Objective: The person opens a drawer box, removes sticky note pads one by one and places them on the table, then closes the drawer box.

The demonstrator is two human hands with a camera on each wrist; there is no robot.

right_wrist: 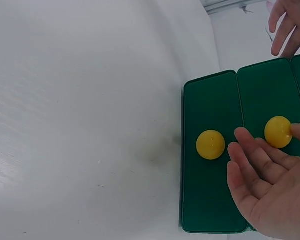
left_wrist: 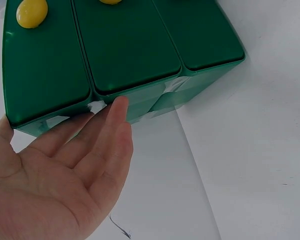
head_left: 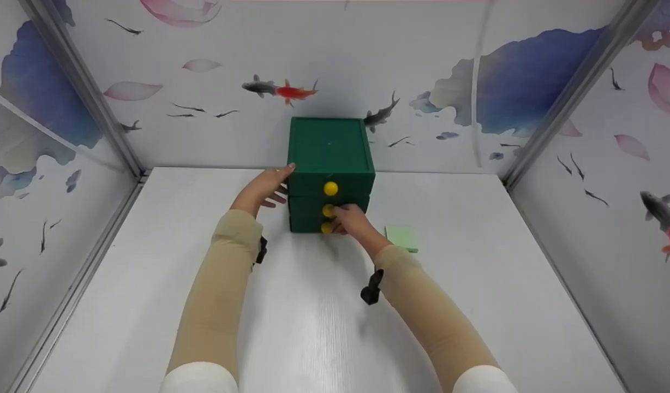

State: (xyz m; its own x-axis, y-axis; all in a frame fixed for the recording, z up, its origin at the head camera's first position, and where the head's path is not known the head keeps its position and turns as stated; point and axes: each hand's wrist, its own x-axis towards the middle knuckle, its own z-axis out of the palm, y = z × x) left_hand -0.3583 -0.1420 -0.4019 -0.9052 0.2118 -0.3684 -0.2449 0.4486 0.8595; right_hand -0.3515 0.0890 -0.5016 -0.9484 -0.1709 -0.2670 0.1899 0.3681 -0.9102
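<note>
A green drawer box [head_left: 330, 146] with three stacked drawers stands against the back wall, each front bearing a round yellow knob. My left hand [head_left: 265, 188] rests on the box's left side, its thumb at the top edge; in the left wrist view the fingers of that hand [left_wrist: 70, 175] extend along the side wall. With thumb and index finger, my right hand [right_wrist: 280, 187] pinches the middle knob [right_wrist: 277, 131]. Its other fingers spread beside the bottom knob [right_wrist: 210, 145]. Above them the top knob [head_left: 330, 189] is untouched. All drawers look closed.
A pad of light green sticky notes [head_left: 401, 239] lies on the white table [head_left: 313, 327], right of the box. Walls printed with fish and petals enclose the table at the back [head_left: 226, 142] and on both sides.
</note>
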